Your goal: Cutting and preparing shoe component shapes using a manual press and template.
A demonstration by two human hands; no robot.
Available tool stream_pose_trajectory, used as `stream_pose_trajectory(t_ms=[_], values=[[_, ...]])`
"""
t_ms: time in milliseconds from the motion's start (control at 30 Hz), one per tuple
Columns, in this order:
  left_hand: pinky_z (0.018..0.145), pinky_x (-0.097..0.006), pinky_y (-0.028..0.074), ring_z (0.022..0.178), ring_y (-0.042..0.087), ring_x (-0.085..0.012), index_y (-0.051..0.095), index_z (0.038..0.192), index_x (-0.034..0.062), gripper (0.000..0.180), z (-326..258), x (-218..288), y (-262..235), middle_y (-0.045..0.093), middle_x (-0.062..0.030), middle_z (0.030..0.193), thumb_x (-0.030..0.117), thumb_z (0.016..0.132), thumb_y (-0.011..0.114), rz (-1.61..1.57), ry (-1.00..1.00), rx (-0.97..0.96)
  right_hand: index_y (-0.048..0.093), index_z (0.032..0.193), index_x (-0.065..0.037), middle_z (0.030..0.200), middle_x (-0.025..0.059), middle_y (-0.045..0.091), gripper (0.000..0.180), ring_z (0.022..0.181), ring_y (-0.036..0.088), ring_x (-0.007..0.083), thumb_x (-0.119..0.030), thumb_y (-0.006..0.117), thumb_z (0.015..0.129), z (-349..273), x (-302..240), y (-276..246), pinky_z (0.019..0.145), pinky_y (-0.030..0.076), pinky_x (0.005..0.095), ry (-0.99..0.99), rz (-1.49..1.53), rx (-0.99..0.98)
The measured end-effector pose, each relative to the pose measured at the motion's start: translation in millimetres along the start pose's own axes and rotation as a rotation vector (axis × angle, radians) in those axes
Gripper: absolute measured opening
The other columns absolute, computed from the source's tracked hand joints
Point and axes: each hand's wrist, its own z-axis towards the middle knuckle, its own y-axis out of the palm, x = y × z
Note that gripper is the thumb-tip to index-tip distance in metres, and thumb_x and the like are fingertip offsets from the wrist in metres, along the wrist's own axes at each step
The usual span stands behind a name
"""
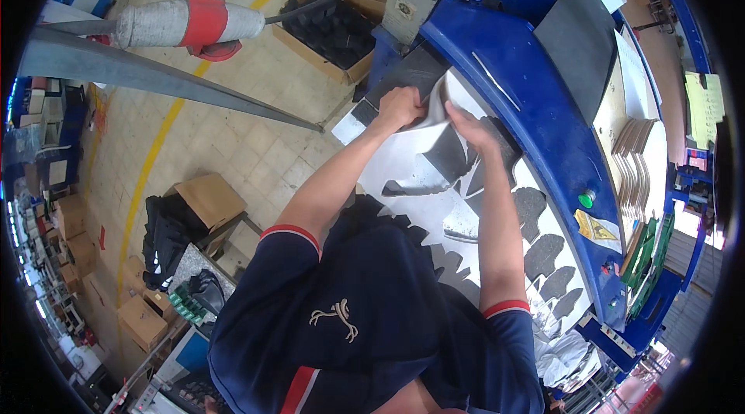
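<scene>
A white sheet (436,103) curls upward between my two hands at the blue machine's bed. My left hand (401,108) is closed, its fingers bent around the left side of the curled sheet. On the other side my right hand (469,128) grips the same sheet, thumb up along it and the other fingers partly hidden. Below them lies a white board (411,164) with dark grey cut shapes and openings. Several dark grey jagged pieces (545,254) rest to the right of my right forearm.
The blue machine (512,72) arches close beyond my hands, with a green button (587,198) on it. A cardboard box of black pieces (330,34) stands on the floor ahead. A grey metal bar (178,80) and a thick cable connector (190,24) reach in from the left.
</scene>
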Motion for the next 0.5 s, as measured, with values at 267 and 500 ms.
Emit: stream_pose_trajectory(t_ms=[267, 500], values=[[0.087, -0.044, 0.042, 0.106, 0.057, -0.0321, 0.074, 0.099, 0.0129, 0.024, 11.1, -11.1, 0.9, 0.063, -0.0113, 0.109, 0.006, 0.079, 0.061, 0.139, 0.364, 0.044, 0.067, 0.121, -0.024, 0.127, 0.0177, 0.051, 0.040, 0.118, 0.049, 0.0316, -0.047, 0.043, 0.099, -0.7, 16.4, 9.2, 0.106, 0.035, 0.0369, -0.239, -0.245, 0.033], [0.092, -0.038, 0.030, 0.113, 0.043, -0.0217, 0.073, 0.101, 0.0152, 0.021, 26.7, -29.4, -9.0, 0.054, 0.0012, 0.116, 0.026, 0.085, 0.064, 0.196, 0.361, -0.140, 0.061, 0.128, -0.034, 0.111, 0.0173, 0.049, 0.040, 0.106, 0.052, 0.0315, -0.023, 0.059, 0.089, -16.4, 25.8, 32.1, 0.098, 0.041, 0.0353, -0.325, -0.458, 0.193]])
